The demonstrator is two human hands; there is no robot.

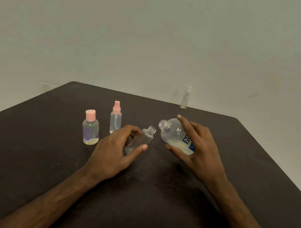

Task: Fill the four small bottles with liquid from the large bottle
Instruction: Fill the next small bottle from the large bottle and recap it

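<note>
1. The large bottle [177,135] sits right of centre above the table [36,140], uncapped and tilted, its mouth pointing left and far. Pale liquid pools in its lower, near side. Its label bears black letters and a blue patch, partly covered by the hand.
2. The right hand [197,144] grips the large bottle round the body: the fingers [179,116] lie over the far side and the thumb presses the near side. The grip is wide, spanning the bottle's girth.
3. The open bottle [140,140], small and clear with no cap, lies just left of the large bottle, tilted with its mouth up and to the right. The two mouths are near each other but apart. Whether its base rests on the table cannot be told, nor whether it holds any liquid.
4. The left hand [114,147] holds the open bottle in a narrow grip, thumb along the near side, fingers curled round the far side.
5. The pink sprayer [116,120] stands upright just beyond the left hand, pump fitted, with clear liquid inside.
6. The flower bottle [90,129] stands upright left of the pink sprayer, pink cap on, purple print on its body, with pale liquid inside.
7. The clear sprayer [185,98] stands upright at the table's far edge, well apart from the rest.
8. The table is dark; a plain pale wall [152,33] rises behind it.
</note>
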